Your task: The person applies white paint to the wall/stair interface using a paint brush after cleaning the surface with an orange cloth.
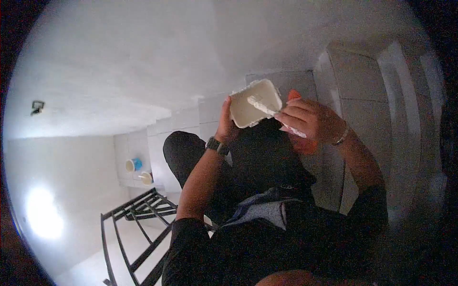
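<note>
My left hand [226, 125] grips the side of a white rectangular tub [253, 107], tilted so its open inside faces me. My right hand [309, 121] holds a white brush-like tool [264, 107] whose head rests inside the tub. A dark watch sits on my left wrist and a thin bracelet on my right. Below the hands are my legs in dark trousers and my dark top.
White tiled floor [296, 86] and walls surround me. A black metal rack [138, 224] stands at the lower left. Two small containers, one blue [134, 165] and one pale [146, 178], sit on the floor near the wall. A bright glare marks the left wall.
</note>
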A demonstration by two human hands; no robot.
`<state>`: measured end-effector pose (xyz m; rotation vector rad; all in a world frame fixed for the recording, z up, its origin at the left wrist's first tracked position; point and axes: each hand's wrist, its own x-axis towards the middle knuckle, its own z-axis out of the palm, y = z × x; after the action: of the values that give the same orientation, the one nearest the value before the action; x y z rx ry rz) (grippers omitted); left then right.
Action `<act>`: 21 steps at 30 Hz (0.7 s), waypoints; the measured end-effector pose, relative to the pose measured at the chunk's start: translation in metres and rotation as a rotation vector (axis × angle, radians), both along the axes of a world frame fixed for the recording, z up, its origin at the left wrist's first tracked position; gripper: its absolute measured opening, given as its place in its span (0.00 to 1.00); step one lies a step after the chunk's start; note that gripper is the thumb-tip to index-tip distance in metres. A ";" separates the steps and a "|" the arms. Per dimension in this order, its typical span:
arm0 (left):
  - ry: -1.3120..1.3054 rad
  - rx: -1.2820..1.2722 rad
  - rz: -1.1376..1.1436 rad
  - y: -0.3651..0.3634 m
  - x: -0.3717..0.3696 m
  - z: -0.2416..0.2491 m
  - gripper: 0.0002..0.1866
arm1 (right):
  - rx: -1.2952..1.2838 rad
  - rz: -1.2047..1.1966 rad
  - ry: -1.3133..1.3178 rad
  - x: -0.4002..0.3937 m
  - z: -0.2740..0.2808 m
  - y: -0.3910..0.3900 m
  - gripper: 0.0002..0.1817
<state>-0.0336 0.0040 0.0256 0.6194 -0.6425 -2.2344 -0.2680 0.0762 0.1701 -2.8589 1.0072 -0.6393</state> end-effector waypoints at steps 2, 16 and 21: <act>0.011 0.056 0.003 0.000 0.002 0.006 0.36 | -0.003 0.007 0.024 0.002 0.000 -0.003 0.20; -0.056 0.002 -0.025 -0.001 0.003 0.017 0.34 | 0.067 0.042 0.029 -0.004 0.003 -0.019 0.20; -0.064 0.019 -0.045 -0.002 0.004 0.022 0.35 | 0.075 0.058 0.080 -0.008 -0.003 -0.021 0.21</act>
<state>-0.0295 0.0021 0.0473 0.6944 -0.6734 -2.2722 -0.2762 0.0556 0.1674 -2.8568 0.9333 -0.4758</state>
